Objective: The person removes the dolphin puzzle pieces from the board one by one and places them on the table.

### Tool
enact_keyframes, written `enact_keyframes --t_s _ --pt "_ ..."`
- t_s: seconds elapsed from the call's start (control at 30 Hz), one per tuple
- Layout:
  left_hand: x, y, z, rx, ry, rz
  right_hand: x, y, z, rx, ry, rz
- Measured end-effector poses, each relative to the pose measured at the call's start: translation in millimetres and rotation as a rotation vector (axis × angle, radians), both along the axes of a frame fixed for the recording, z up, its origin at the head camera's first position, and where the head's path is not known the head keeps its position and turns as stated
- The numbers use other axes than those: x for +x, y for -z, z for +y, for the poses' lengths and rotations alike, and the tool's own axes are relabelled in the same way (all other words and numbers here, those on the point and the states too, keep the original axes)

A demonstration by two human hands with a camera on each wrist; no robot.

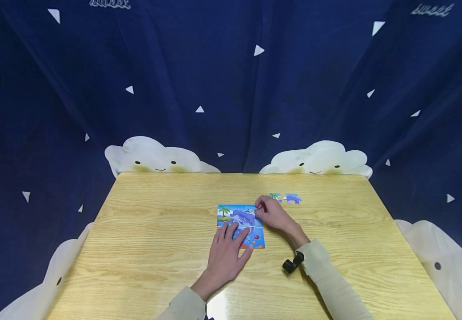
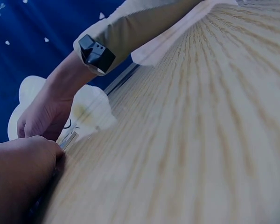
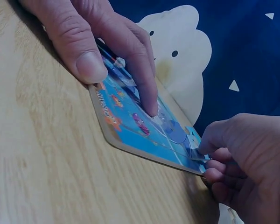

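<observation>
A dolphin jigsaw puzzle (image 1: 258, 242) with a palm tree and blue sea lies flat on the wooden table in the head view. My left hand (image 1: 226, 255) rests on its lower left part, fingers spread and fairly straight; in the right wrist view the left thumb (image 3: 91, 67) lies at the puzzle's edge. At the upper right edge my right hand (image 1: 274, 214) pinches a thin puzzle piece (image 3: 194, 155) between thumb and fingers, close over the puzzle. Most of that piece is hidden by the fingers.
Two loose puzzle pieces lie beyond my right hand: one with a purple dolphin (image 1: 293, 199), the other with a palm tree (image 1: 274, 195), partly behind the hand. A dark blue curtain (image 1: 231, 89) with white clouds hangs behind the wooden table (image 1: 155, 222).
</observation>
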State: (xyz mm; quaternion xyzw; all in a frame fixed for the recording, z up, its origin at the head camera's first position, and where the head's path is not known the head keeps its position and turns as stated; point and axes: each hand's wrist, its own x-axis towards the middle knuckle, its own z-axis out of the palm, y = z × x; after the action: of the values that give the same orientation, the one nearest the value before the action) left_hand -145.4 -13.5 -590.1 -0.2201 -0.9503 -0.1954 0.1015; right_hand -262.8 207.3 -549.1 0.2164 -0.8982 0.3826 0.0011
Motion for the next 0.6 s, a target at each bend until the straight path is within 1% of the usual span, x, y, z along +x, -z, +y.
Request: enact_keyframes --t_s 0.13,0.2,0.3,0.4,0.5,0.6 --pt "0.0 0.0 0.1 -0.003 0.000 -0.007 1.1 0.2 -0.6 -0.013 0.013 -0.013" --pt "0.1 -0.2 0.0 -0.003 -0.001 -0.010 1.3 0.5 0.3 -0.011 0.001 -0.004" --pt "0.1 -1.0 0.1 -0.004 0.001 -0.018 1.1 1.8 3.5 0.003 -0.034 0.013" --pt "0.1 -1.6 0.1 -0.004 0.002 -0.024 1.3 2.6 6.9 0.015 -0.080 0.005" --pt "-0.2 -1.6 -0.1 -0.006 0.001 -0.024 1.9 3.2 9.3 0.004 -0.126 -0.014" --pt "-0.6 -0.9 -0.4 -0.015 -0.001 -0.018 2.6 4.2 9.7 -0.024 -0.160 -0.012"
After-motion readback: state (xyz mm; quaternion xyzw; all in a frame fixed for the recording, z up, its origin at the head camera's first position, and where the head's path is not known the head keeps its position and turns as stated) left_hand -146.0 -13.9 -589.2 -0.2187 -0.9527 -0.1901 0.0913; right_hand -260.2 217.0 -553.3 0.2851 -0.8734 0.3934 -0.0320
